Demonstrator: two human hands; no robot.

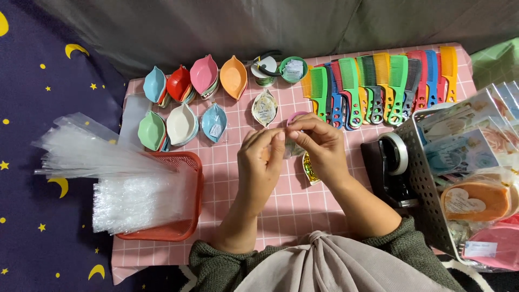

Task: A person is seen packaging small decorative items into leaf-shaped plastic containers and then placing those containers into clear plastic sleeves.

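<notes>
Head view, looking straight down on a low tabletop (281,211) covered in pink checked cloth

Left hand (260,162) and right hand (320,148) meet over the middle of the tabletop, fingertips close together. Both pinch a small clear packet (292,148) between them; its contents are too small to tell. Right hand's fingers are curled down onto it, with a pink ring-shaped piece (294,115) showing just above the knuckles. A gold foil item (309,168) lies on the cloth just under the right hand

Far edge: stacks of leaf-shaped dishes (203,75) in blue, red, pink and orange, and a second row in green, white and blue nearer the person. One leaf dish with a label inside (264,108) lies alone, just beyond the hands. Two small round tubs (281,70) sit beside the orange dish. To the right, a long overlapping row of coloured combs (378,89), teeth pointing away

Left side: a red basket (186,227) holding a thick sheaf of clear plastic bags (108,178) that spill out over its left rim

Right side: a black tape dispenser (392,162) touching a grey perforated tray (424,178) filled with wrapped packages, one orange, one pink

Grey-green sleeves and a beige cloth at the bottom edge
</notes>
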